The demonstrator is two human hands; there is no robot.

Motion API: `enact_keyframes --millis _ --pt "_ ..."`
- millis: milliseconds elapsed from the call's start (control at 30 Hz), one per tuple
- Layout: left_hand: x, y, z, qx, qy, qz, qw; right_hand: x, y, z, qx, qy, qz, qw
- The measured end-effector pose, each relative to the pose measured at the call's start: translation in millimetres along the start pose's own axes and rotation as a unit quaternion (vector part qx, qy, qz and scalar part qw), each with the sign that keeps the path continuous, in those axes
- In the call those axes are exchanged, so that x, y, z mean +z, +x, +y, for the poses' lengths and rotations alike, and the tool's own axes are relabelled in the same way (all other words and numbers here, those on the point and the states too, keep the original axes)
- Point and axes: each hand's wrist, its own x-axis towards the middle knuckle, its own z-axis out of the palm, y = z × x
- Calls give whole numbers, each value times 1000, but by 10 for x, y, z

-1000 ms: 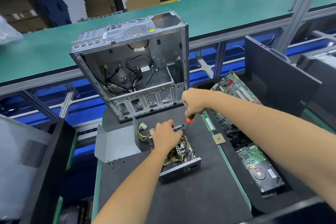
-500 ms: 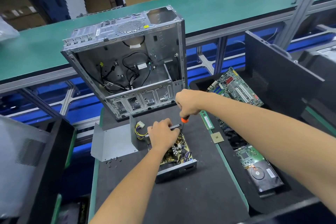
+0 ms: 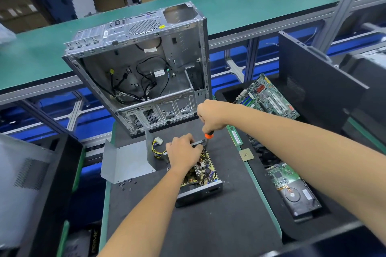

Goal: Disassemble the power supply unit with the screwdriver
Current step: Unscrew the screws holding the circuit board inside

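A: The left hand (image 3: 183, 152) sits on top of the power supply unit (image 3: 200, 175), fingers curled over the far edge of its frame and gripping it. The right hand (image 3: 211, 116) is fisted round the screwdriver (image 3: 207, 140), handle buried in the palm, only the orange collar and the dark shaft showing below.

B: And the shaft runs straight down, nearly upright, into the far right corner of the unit, right beside those left fingertips. The tip itself can't be made out; it's lost among the parts.

A: The unit lies on the dark mat (image 3: 208, 225), lid off, its board with coils and capacitors exposed, the black front wall facing the person. A bundle of yellow and black wires (image 3: 157, 148) trails from its far left side.

B: Just left of it rests the bent grey metal cover (image 3: 125, 160), one flap standing upright next to the wires. Small loose screws (image 3: 126, 183) are scattered on the mat at the cover's near edge.

A: Behind everything stands the empty computer case (image 3: 144, 69), open side toward the camera, black cables hanging inside.

B: To the right, a memory stick (image 3: 235, 135) and a processor chip (image 3: 246, 155) lie along the mat's edge. Beyond them a black bin (image 3: 313, 233) holds a motherboard (image 3: 267, 98) and a hard drive (image 3: 296, 196).
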Motion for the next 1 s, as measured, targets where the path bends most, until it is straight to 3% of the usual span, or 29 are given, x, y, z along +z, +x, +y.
enact_keyframes --millis 367,767,1000 --pt "4 3 -8 -2 -4 0 1000 -25 -1 -80 -56 -66 -12 996" --pt "-12 -8 -13 0 -6 -12 1000 -104 154 -314 32 -107 -84 990" --pt "-59 -7 -57 16 -20 -46 999 -152 182 -423 -26 -161 -99 982"
